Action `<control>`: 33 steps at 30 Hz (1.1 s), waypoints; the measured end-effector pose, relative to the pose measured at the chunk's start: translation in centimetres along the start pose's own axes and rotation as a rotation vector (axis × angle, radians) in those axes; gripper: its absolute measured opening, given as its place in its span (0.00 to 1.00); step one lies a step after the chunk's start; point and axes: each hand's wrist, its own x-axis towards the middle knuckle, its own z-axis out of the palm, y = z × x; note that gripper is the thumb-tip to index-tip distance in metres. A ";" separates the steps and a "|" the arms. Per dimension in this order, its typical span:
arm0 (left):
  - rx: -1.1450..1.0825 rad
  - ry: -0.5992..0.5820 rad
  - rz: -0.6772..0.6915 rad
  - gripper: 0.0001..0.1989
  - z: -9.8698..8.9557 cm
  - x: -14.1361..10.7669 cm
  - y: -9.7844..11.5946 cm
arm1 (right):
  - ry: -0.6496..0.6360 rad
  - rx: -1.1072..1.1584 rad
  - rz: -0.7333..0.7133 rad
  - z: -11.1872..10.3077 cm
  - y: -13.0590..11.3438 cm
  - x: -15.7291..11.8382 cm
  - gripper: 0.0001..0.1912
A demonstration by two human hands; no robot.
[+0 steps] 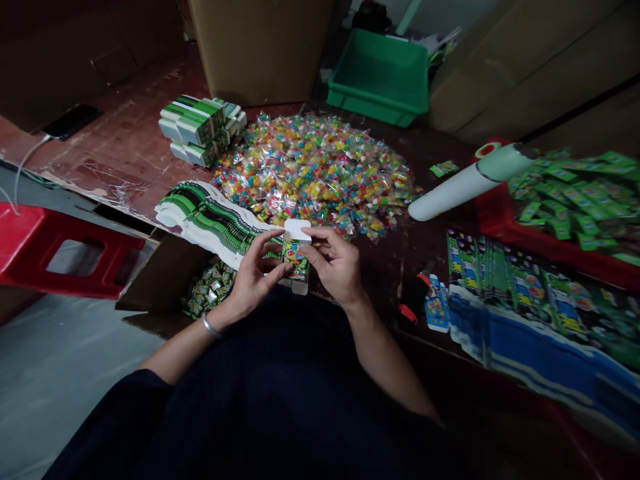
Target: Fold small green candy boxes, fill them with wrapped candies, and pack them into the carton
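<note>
Between my two hands is a small printed candy box [296,257], green with bright pictures, its white flap standing up at the top and another flap showing at the bottom. My left hand [257,270] grips its left side with thumb and fingers. On the right side, my right hand [335,263] pinches the box near its upper edge. Just beyond the hands lies a heap of clear packets of colourful candy [320,173]. A fanned row of flat green-and-white box blanks [215,217] reaches toward my left hand.
Bundled blanks [195,127] are stacked at back left. A carton [207,287] below left holds small finished boxes. A green bin [380,77], a white roll [465,183], a red tray [493,207] of green packets, a box cutter [415,297] and printed sheets [540,313] lie rightward.
</note>
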 end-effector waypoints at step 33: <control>-0.082 -0.141 -0.031 0.27 -0.3 0.3 -0.4 | 0.056 0.198 0.201 1.1 -0.4 -0.1 0.13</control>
